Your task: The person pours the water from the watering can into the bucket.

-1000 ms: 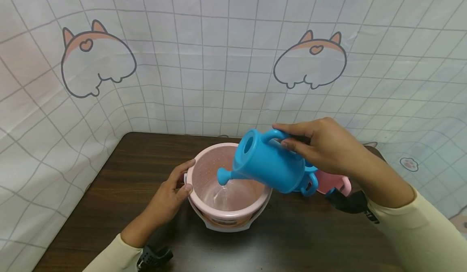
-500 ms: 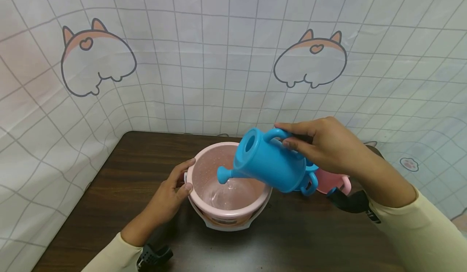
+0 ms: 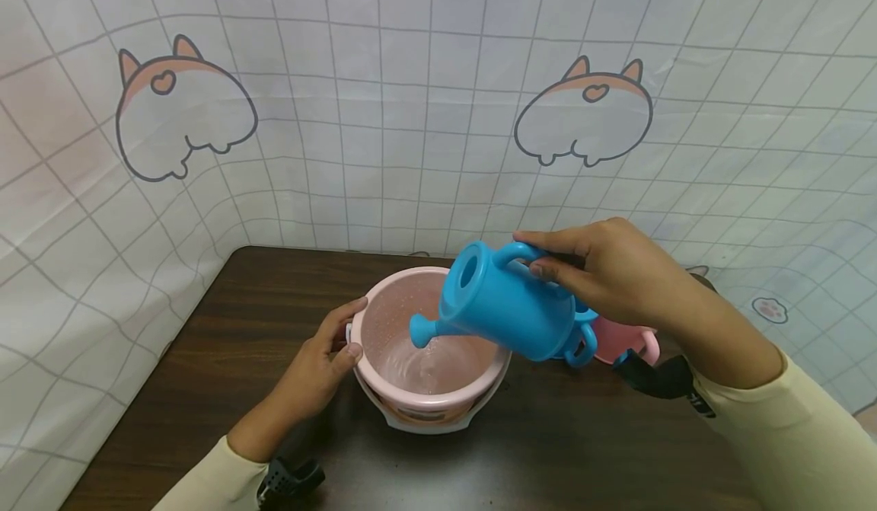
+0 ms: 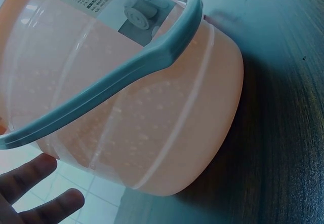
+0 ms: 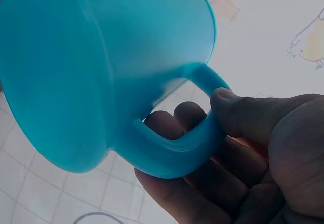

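My right hand holds a blue watering can by its handle, thumb on one side and fingers through the loop. The can is tilted left, with its spout head over the mouth of a pink bucket. Shallow water with ripples shows at the bucket's bottom, and drops dot the inner wall. My left hand holds the bucket's left rim, thumb on the rim and fingers along the outer side. In the left wrist view, two fingertips show beside the bucket wall, under its lowered carrying handle.
A pink cup stands on the dark wooden table to the right, partly behind my right wrist. A blue looped handle beside it is partly covered by the can. A white checked curtain hangs behind the table.
Water visibly fell from the spout a second ago; now only ripples show in the bucket. Both hands, the watering can and the bucket have stayed nearly still.
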Available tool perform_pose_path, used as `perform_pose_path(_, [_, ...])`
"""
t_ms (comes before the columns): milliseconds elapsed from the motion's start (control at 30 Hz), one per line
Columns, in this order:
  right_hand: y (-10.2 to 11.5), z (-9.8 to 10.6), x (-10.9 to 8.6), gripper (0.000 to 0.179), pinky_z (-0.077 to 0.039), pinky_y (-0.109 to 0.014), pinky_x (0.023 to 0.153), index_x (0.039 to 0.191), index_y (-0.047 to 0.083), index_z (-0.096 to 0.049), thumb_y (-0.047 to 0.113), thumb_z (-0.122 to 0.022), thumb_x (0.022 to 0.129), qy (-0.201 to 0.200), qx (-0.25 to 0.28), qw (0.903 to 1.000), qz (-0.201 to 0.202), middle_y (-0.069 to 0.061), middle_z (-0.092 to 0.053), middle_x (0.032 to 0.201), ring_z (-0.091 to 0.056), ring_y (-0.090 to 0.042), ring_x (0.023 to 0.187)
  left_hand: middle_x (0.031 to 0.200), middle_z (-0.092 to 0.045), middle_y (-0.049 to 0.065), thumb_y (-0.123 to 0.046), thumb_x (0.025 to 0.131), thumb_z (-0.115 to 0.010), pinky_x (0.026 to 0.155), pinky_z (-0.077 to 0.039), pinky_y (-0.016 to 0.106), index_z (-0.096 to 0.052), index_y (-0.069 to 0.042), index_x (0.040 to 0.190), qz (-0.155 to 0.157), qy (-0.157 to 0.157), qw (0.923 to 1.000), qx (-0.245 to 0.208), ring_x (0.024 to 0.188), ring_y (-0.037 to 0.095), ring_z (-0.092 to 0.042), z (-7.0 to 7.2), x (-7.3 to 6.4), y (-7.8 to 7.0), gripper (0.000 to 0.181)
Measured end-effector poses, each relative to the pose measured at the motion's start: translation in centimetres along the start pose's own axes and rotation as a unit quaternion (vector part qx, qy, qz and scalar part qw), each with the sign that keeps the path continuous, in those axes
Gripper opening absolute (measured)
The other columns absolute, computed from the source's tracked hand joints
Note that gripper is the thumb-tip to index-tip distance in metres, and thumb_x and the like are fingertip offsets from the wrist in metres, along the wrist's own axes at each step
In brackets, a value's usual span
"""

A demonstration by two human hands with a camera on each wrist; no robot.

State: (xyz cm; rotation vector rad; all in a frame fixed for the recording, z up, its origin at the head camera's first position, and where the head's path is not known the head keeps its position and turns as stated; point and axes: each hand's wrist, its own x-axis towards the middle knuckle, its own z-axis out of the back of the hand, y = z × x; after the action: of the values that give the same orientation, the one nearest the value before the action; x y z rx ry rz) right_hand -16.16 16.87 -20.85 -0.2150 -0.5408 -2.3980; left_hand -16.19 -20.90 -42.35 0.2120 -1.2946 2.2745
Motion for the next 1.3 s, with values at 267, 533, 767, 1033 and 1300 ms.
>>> perform_pose_path(267, [0.2, 0.5, 0.4, 0.041, -0.059, -0.046, 0.075, 0.138, 0.011, -0.066, 0.016, -0.072, 0.098, 0.023, -0.007, 0.9997, -0.002, -0.011, -0.074, 0.115, -0.073, -0.022, 0.087, 0.127, -0.066, 0.017, -0.038, 0.106, -0.051, 0.083, -0.054, 0.043, -0.037, -0.021, 0.156, -0.003, -0.003, 0.9999, -0.011, 0.106, 0.031, -0.068, 0.0, 0.0, 0.1, 0.055])
perform_pose_path(533, [0.7, 1.0, 1.0, 0.040, -0.052, -0.033, 0.065, 0.137, 0.013, -0.067, 0.016, -0.072, 0.098, 0.048, -0.023, 0.9986, 0.001, -0.001, -0.075, 0.093, -0.060, -0.015, 0.068, 0.127, -0.066, 0.017, -0.037, 0.106, -0.052, 0.083, -0.054, 0.042, -0.037, -0.021, 0.157, -0.009, -0.004, 0.9998, -0.015, 0.106, 0.032, -0.067, -0.1, 0.0, 0.4, 0.055])
perform_pose_path(767, [0.9, 1.1, 1.3, 0.042, -0.058, -0.046, 0.080, 0.138, 0.013, -0.066, 0.015, -0.073, 0.096, 0.056, -0.025, 0.9981, 0.000, -0.011, -0.074, 0.116, -0.074, -0.024, 0.094, 0.127, -0.066, 0.017, -0.034, 0.106, -0.053, 0.083, -0.054, 0.043, -0.038, -0.021, 0.156, -0.010, -0.005, 0.9998, -0.015, 0.106, 0.032, -0.068, -0.1, 0.0, 0.4, 0.054])
perform_pose_path(1033, [1.5, 1.3, 1.9, 0.042, -0.059, -0.043, 0.079, 0.139, 0.016, -0.065, 0.016, -0.071, 0.098, 0.081, -0.035, 0.9961, 0.002, -0.008, -0.073, 0.119, -0.072, -0.022, 0.094, 0.127, -0.066, 0.017, -0.034, 0.106, -0.053, 0.083, -0.054, 0.042, -0.038, -0.021, 0.156, -0.009, -0.005, 0.9998, -0.015, 0.106, 0.032, -0.068, -0.1, 0.1, 0.3, 0.054])
perform_pose_path(1300, [1.7, 1.3, 2.6, 0.040, -0.057, -0.046, 0.084, 0.138, 0.014, -0.066, 0.015, -0.071, 0.098, 0.087, -0.044, 0.9952, 0.012, -0.006, -0.073, 0.120, -0.072, -0.025, 0.105, 0.126, -0.067, 0.018, -0.037, 0.106, -0.052, 0.083, -0.054, 0.042, -0.038, -0.020, 0.156, -0.010, -0.007, 0.9998, -0.014, 0.106, 0.033, -0.068, -0.1, 0.1, 0.3, 0.054])
